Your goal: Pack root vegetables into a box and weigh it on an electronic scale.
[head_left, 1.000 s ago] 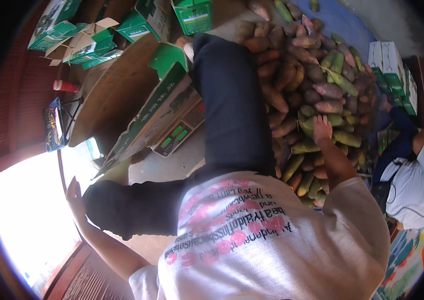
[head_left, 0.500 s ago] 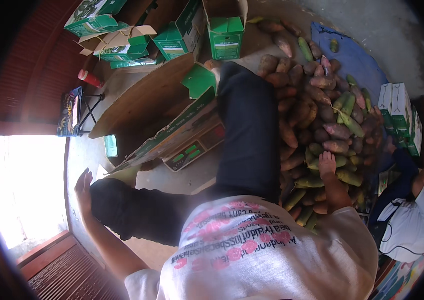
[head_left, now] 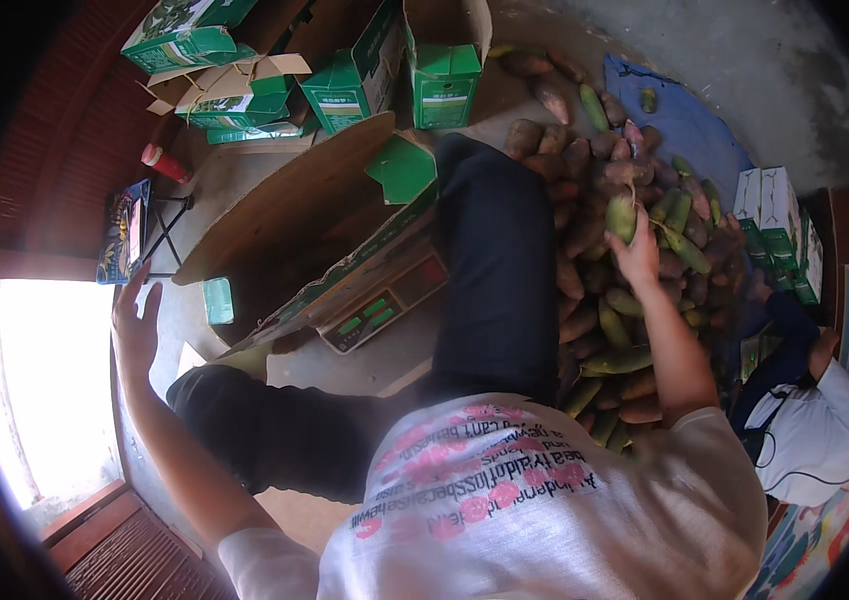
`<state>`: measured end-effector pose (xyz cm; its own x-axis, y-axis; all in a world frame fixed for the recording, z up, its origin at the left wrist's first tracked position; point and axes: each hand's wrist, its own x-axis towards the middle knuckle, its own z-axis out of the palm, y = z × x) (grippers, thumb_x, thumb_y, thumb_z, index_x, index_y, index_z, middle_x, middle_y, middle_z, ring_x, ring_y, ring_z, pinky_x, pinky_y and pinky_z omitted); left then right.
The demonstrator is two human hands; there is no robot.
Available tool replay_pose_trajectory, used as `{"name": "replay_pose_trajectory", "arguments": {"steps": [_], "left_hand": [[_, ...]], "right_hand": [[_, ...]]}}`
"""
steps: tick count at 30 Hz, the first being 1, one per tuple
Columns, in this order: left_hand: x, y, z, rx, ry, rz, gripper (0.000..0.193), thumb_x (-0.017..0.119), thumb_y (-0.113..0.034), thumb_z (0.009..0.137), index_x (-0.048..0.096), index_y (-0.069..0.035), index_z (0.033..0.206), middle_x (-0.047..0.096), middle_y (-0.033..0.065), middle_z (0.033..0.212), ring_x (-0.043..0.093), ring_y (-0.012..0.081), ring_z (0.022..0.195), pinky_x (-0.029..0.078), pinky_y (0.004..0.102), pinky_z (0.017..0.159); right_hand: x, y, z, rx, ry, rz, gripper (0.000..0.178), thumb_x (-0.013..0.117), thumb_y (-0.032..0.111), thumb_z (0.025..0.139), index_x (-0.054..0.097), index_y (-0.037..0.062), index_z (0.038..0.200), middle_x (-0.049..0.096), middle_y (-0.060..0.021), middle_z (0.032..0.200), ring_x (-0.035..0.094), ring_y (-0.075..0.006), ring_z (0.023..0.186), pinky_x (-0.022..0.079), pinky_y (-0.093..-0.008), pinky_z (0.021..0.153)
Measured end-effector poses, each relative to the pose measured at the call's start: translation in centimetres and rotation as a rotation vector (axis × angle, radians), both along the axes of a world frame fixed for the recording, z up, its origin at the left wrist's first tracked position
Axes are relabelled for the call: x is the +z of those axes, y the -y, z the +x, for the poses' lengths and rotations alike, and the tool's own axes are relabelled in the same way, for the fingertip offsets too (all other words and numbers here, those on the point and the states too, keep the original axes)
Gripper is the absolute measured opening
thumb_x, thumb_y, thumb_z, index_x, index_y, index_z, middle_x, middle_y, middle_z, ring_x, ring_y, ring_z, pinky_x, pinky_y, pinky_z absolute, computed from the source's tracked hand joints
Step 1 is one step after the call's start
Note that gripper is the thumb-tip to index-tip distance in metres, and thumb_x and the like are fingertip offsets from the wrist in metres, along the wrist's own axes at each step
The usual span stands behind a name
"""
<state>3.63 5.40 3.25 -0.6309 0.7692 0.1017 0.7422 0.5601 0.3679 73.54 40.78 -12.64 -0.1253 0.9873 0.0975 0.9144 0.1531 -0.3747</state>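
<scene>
Vegetable (head_left: 621,217) gripped in right hand (head_left: 637,253), long axis forward, stringy tip foremost; left hand (head_left: 132,325) spread.

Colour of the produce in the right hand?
The produce in the right hand is green, best seen in the head view.

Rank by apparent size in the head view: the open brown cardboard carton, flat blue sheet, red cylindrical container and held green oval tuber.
1. Open brown cardboard carton
2. Flat blue sheet, visible part
3. Red cylindrical container and green oval tuber in the right hand: too alike to rank
</scene>
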Motion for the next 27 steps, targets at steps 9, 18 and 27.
{"name": "replay_pose_trajectory", "arguments": {"steps": [9,18,27], "left_hand": [[1.3,-9.7,2.4,-0.285,0.044,0.011,0.048,0.074,-0.033,0.093,0.065,-0.014,0.136,0.068,0.0168,0.13,0.064,0.0342,0.122,0.048,0.0424,0.104],[0.0,-11.0,2.7,-0.248,0.271,0.102,0.037,0.07,-0.037,0.096,0.074,-0.005,0.116,0.075,0.0177,0.097,0.073,0.0296,0.09,0.055,0.038,0.083],[0.0,-9.8,3.7,-0.256,0.172,0.034,0.039,0.064,-0.04,0.099,0.076,-0.004,0.102,0.071,0.021,0.082,0.068,0.0412,0.083,0.054,0.0452,0.077]], "right_hand": [[22.8,-6.5,-20.3,0.609,-0.856,0.223,0.056,0.084,0.013,0.085,0.053,-0.0016,0.129,0.067,-0.0115,0.12,0.064,-0.0184,0.11,0.052,-0.0343,0.096],[23.2,2.0,-40.3,1.408,-0.421,-0.187,0.067,0.087,0.022,0.08,0.052,-0.0002,0.133,0.067,-0.017,0.119,0.065,-0.0296,0.113,0.05,-0.0406,0.099],[8.4,8.2,-52.5,1.691,0.55,-0.507,0.07,0.083,0.026,0.08,0.045,0.002,0.135,0.063,-0.0233,0.122,0.06,-0.041,0.119,0.048,-0.0485,0.1]]}}
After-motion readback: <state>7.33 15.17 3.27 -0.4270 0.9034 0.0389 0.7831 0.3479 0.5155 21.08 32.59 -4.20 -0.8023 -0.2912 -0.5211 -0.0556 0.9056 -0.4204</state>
